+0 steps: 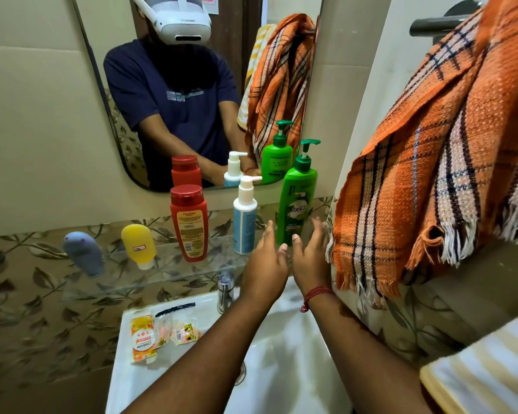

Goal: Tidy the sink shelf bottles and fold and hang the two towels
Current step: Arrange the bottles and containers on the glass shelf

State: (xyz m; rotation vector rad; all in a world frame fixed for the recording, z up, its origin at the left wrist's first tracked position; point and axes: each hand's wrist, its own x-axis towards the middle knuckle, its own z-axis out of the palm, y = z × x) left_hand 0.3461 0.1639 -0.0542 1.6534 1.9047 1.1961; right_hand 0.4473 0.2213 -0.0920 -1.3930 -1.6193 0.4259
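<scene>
green bottle (296, 201) between both hands' open fingers (268, 234), seemingly untouched

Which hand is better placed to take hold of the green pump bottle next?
Probably the right hand: it is open just beside the green pump bottle. The left hand sits nearer the white pump bottle.

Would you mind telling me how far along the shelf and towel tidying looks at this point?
Mostly done on the shelf: the grey tube, yellow tube, red bottle, white pump bottle and green pump bottle stand in a row. Both hands, left hand and right hand, are open by the green one, holding nothing. Left: the orange checked towel hangs bunched, and the striped towel is unfolded.
</scene>
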